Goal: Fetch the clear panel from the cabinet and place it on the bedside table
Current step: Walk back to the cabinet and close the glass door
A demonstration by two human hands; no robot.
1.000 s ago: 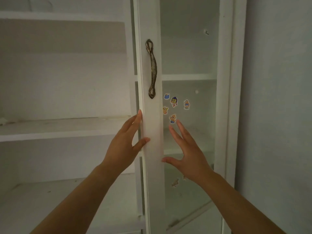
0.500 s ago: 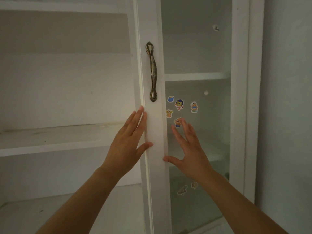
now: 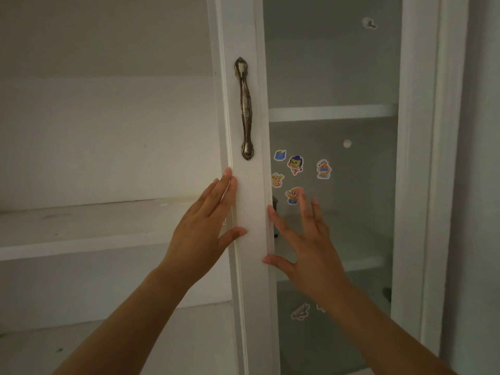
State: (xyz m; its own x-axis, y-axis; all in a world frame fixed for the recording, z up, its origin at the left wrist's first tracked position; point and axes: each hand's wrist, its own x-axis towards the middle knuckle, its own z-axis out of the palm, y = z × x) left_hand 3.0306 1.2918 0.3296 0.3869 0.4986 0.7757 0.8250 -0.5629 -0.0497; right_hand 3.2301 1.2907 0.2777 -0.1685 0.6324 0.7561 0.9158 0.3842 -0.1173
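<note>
A white cabinet door [image 3: 251, 204] with a bronze handle [image 3: 244, 109] stands in the middle of the head view. Its frame holds a clear pane [image 3: 357, 190] with several cartoon stickers [image 3: 295, 165] on it. My left hand [image 3: 200, 234] grips the door's left edge just below the handle, with the fingers along the edge and the thumb on the front face. My right hand [image 3: 311, 250] lies flat on the clear pane with its fingers spread; its fingertips reach the lowest orange sticker and its thumb touches the door frame.
Left of the door the cabinet is open, showing a dusty white shelf [image 3: 81, 228] and a lower shelf [image 3: 189, 342]. More shelves [image 3: 332, 112] show through the pane. A grey wall [image 3: 481, 185] runs along the right side of the cabinet.
The view has drawn closer to the door. Both hands have stayed on it; the right hand has slid slightly up the pane toward the stickers.
</note>
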